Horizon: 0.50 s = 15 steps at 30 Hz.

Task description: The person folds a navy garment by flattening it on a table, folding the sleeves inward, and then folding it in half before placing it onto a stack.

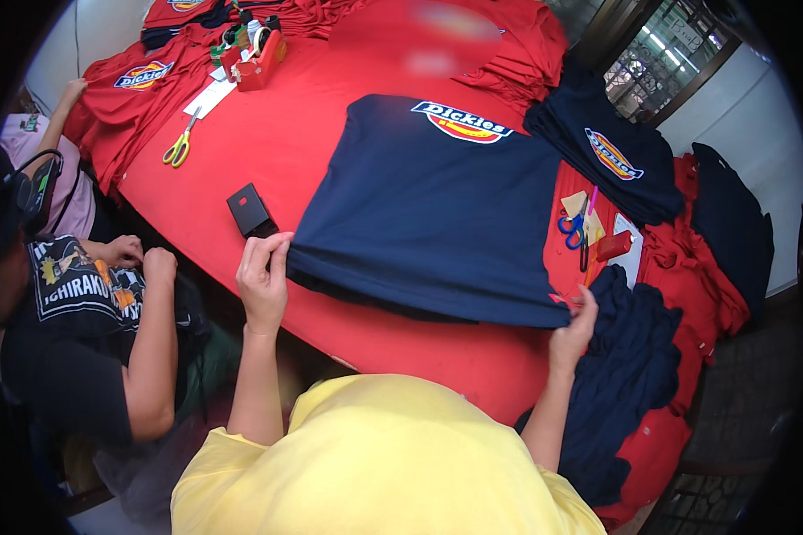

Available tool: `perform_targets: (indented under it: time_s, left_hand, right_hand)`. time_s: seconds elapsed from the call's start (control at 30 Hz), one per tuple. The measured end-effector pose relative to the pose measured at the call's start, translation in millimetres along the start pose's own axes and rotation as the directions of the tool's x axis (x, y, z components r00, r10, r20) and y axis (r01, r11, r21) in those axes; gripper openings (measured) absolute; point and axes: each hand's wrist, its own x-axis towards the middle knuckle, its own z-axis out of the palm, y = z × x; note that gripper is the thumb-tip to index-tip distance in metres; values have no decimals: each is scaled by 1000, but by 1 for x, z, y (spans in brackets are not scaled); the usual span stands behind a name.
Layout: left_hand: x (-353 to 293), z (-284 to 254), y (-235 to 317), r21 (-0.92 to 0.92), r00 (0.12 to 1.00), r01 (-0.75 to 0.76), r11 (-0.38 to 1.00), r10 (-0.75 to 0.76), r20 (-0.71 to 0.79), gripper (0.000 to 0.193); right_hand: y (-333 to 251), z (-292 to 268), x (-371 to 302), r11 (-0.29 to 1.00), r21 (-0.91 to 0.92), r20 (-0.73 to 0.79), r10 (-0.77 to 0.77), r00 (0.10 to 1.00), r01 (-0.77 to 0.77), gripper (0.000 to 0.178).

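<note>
Left hand and right hand: fingertips pinching opposite near corners | squarish navy-blue cloth garment: extends forward, near edge crosswise between hands, both equally close

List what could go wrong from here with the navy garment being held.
1. The left hand and right hand grip only its lower corners, so the navy garment might crease between them.
2. The black box sits just beyond the left hand and could get knocked.
3. The blue-handled scissors lie near the garment's right edge; the fabric might snag on them.
</note>
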Motion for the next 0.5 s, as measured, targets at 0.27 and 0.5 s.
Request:
perform_targets:
  time_s: [0.27, 0.5]
  left_hand:
    - [-38, 9, -10, 198, 935, -159, 967, 83, 345, 50]
    - [-55, 7, -20, 288, 908, 55, 956, -168, 383, 43]
  right_hand:
    - [44, -1, -33, 869, 281, 105, 394, 913, -408, 32]
    - [47, 13, -42, 964, -123, 60, 243, 968, -235, 38]
